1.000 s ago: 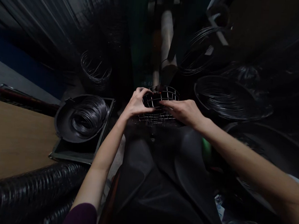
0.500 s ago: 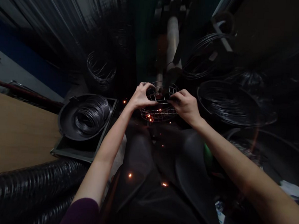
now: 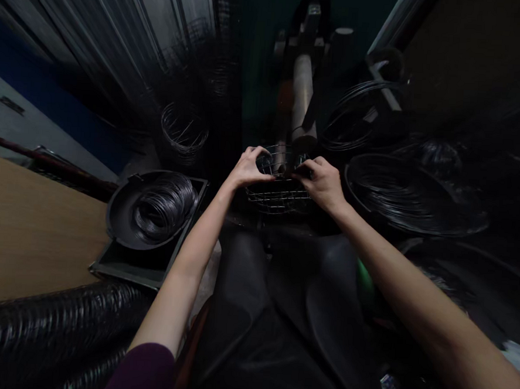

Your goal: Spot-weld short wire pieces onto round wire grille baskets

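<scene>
A round wire basket point(image 3: 281, 200) of thin metal rods sits in front of me at the spot-welding machine. My left hand point(image 3: 251, 169) grips its left side, thumb and fingers curved around the rim. On the right, my right hand point(image 3: 320, 179) pinches the basket's wire edge with the fingertips. The machine's thick metal arm point(image 3: 303, 91) reaches down toward the basket, and a thinner electrode rod point(image 3: 280, 154) ends between my hands. Dim light hides exactly where the rod meets the wires.
On the left, a black pan point(image 3: 120, 212) of wire rings point(image 3: 164, 206) rests on a crate point(image 3: 127, 268). A wide dark basin point(image 3: 456, 227) with more wire rings stands at right. Stacked wire hoops point(image 3: 184, 131) are behind, and stacked dark wirework point(image 3: 50, 316) lies lower left.
The orange sparks around the basket and over my lap are gone. My hands keep their hold on the basket; the view has shifted slightly, so the surroundings appear lower.
</scene>
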`<state>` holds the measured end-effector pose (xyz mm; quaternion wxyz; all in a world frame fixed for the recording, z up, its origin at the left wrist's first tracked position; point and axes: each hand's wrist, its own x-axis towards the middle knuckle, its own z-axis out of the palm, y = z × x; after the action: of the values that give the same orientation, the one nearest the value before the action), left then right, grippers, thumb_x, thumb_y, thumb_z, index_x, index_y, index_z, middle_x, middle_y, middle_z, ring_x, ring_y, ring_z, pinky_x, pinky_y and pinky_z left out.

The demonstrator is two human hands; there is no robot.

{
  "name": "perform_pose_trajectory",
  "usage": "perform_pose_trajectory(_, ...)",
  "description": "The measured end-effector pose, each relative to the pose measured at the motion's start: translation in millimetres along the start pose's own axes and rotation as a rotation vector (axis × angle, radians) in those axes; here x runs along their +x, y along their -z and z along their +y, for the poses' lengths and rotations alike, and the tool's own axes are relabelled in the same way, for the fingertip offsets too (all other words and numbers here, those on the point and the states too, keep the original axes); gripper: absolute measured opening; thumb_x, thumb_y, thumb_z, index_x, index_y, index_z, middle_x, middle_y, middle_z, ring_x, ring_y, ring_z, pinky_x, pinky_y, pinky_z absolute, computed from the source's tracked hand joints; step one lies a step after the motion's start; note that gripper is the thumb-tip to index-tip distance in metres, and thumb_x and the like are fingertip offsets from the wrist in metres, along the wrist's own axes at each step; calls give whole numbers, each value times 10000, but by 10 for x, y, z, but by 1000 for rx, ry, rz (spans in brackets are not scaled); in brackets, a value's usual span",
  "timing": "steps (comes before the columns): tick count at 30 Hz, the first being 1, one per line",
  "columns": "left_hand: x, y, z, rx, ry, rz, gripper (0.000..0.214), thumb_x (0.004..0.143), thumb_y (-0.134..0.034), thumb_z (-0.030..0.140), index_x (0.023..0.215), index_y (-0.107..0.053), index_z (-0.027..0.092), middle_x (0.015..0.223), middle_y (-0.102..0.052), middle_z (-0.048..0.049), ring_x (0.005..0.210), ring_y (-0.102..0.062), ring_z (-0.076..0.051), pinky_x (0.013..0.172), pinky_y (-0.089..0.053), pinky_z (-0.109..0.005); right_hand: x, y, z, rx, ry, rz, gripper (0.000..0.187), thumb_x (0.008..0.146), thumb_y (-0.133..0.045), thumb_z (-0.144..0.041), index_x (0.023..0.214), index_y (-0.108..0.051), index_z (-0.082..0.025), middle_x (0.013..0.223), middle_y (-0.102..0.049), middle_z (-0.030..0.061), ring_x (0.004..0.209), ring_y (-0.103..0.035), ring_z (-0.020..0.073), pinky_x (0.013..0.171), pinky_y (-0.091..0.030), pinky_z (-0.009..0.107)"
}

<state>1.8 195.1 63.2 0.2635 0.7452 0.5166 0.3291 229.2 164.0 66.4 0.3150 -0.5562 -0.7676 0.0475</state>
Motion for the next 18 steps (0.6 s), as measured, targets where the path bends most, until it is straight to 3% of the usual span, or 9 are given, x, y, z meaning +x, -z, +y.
perform_pose_trajectory(3,2,-7,-4,-9,-2,-13,676,558,-894,408,1139,-643,172,1207,-559,-115,1172,-547,-308,1074,-441,-482,-18,32,60,24,21,15,165,824,-677,-319,914,-716,-187,869,-599,52,716,-543,156,622,-391,271)
perform_pose_trajectory(6,-3,61,-76,-101,-31,-47,880,545,-901,519,1302,-571,213,1327,-532,-128,1264,-513,-339,1128,-391,-514,-61,182,138,40,19,28,202,806,-698,-356,931,-721,-199,863,-602,58,707,-538,163,645,-413,294)
perform_pose_trajectory(11,-200,210,-462,-399,-22,32,1020,689,-761,683,1510,-321,269,1574,-329,-137,1490,-288,-352,1197,-289,-531,-250,631,313,76,-70,-3,390,832,-602,-595,893,-720,-229,809,-600,74,605,-480,166,636,-420,355)
perform_pose_trajectory(14,-411,120,-729,-423,76,25,1179,602,-812,698,1538,-251,253,1603,-262,-178,1498,-258,-389,1177,-303,-572,-568,885,585,62,-252,5,448,793,-575,-681,890,-703,-263,900,-659,103,723,-577,234,714,-451,422)
perform_pose_trajectory(18,-523,-136,-952,-386,58,-23,1352,467,-852,732,1548,-209,234,1628,-182,-195,1515,-215,-390,1216,-232,-574,-1295,1094,1211,-47,-709,91,378,761,-573,-674,822,-628,-305,864,-660,141,840,-634,326,732,-473,497)
